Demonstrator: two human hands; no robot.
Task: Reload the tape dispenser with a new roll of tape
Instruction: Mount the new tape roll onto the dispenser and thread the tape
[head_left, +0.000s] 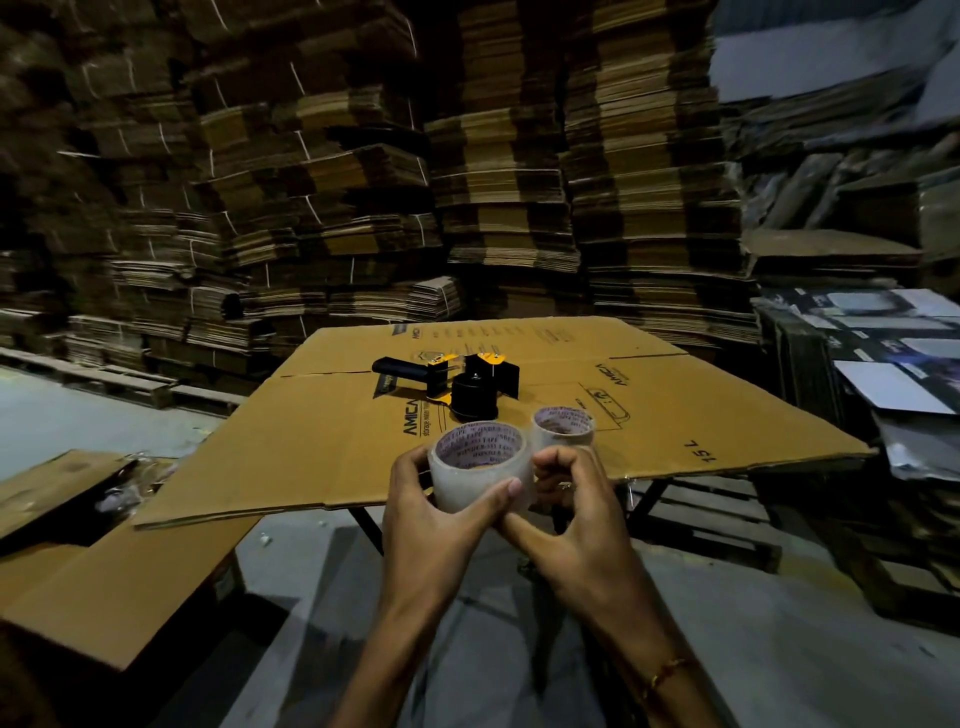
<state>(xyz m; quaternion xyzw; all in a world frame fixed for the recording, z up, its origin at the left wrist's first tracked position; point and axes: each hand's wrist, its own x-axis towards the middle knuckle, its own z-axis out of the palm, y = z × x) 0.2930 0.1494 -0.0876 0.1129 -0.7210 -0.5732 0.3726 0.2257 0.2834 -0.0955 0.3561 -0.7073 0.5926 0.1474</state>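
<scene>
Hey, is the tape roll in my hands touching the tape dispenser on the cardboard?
Apart. The head view shows the tape roll held by the left hand and right hand near the cardboard sheet's front edge, with bare cardboard between it and the tape dispenser.

Flattened cardboard sheet (332, 431) carries tape dispenser (457, 387) and, apparently, small roll (563, 428).

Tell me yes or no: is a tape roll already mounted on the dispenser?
No: the dispenser lies on the cardboard with its black hub bare, while both hands hold the roll.
</scene>
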